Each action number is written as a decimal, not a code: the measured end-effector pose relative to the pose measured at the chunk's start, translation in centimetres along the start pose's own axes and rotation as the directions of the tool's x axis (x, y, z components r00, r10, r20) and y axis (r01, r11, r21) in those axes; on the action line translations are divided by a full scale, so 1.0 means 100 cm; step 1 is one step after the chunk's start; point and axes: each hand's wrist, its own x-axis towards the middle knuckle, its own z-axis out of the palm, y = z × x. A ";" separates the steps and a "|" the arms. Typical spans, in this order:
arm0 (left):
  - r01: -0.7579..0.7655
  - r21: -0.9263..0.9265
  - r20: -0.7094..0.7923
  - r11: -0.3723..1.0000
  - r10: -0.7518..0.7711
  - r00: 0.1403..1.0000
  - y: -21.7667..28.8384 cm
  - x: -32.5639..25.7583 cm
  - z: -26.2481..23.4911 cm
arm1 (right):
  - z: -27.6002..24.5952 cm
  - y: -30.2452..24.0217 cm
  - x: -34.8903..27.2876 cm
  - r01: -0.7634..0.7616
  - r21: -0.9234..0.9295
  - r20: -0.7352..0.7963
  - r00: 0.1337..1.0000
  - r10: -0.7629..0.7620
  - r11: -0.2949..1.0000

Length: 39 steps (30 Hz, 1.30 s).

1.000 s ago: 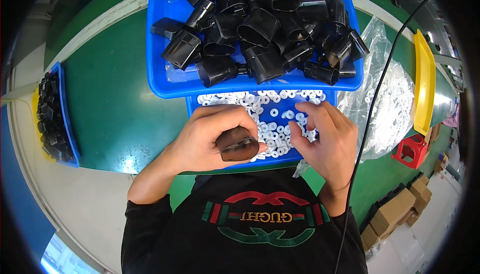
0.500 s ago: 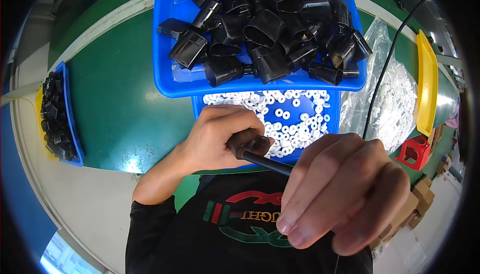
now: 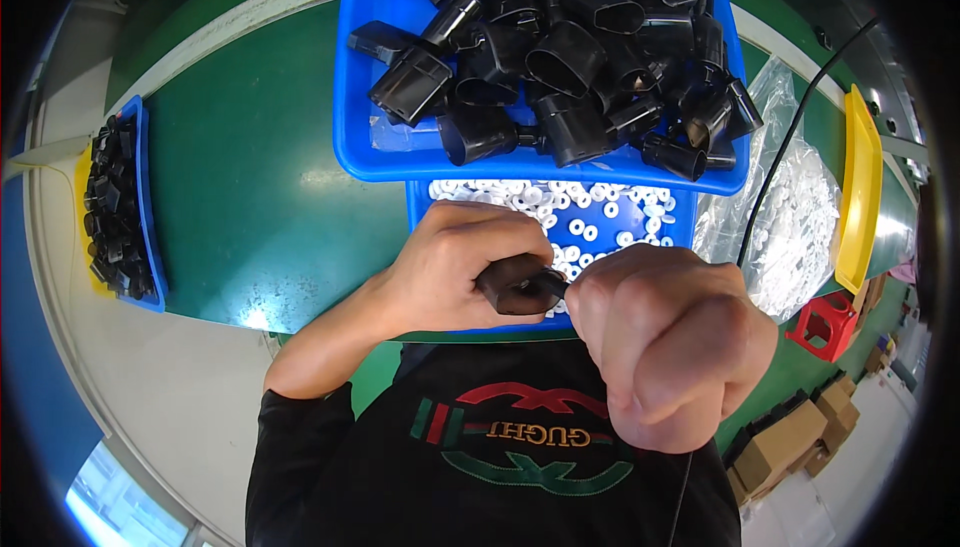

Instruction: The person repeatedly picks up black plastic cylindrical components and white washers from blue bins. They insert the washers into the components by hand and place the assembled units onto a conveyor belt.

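Observation:
My left hand point(image 3: 450, 272) is closed around a black plastic housing point(image 3: 515, 290), its open end turned toward my right hand. My right hand point(image 3: 670, 342) is a tight fist right beside that housing. Between the two, a short length of a dark rod-like piece point(image 3: 556, 283) shows at the housing's mouth; the fist hides the rest, so its kind is unclear. Under my hands, a blue tray point(image 3: 612, 222) holds many small white rings point(image 3: 585, 230). Beyond, a larger blue bin point(image 3: 400, 160) overlaps that tray and is heaped with black plastic housings point(image 3: 565, 57).
A green table point(image 3: 250, 167) carries everything. On its far left stands a blue tray point(image 3: 150, 207) of small black parts. Rightward lie a clear plastic bag point(image 3: 800, 217) of white pieces and a yellow tray point(image 3: 860, 187). A black cord point(image 3: 800, 112) hangs down behind my right hand.
My right hand has moved left and up against the housing and tightened into a fist, so most of the rod-like piece is now hidden. The left hand keeps its hold. The view has shifted slightly.

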 end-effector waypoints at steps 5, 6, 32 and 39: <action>-0.003 -0.016 -0.017 1.000 0.002 1.000 0.001 -0.001 0.001 | 0.007 0.005 -0.002 -0.005 -0.016 -0.083 0.997 0.004 1.000; -0.004 -0.018 -0.018 1.000 0.003 1.000 0.001 0.000 0.001 | 0.016 0.005 -0.001 -0.001 -0.015 -0.154 0.988 -0.002 1.000; 0.038 0.117 0.010 0.992 -0.039 0.999 0.003 -0.002 -0.005 | 0.007 0.042 -0.004 0.162 -0.060 -0.036 0.986 -0.164 0.985; 0.049 0.120 -0.038 0.992 -0.045 0.998 0.021 0.008 -0.025 | 0.003 -0.008 -0.008 0.333 -0.083 -0.203 0.917 -0.343 0.939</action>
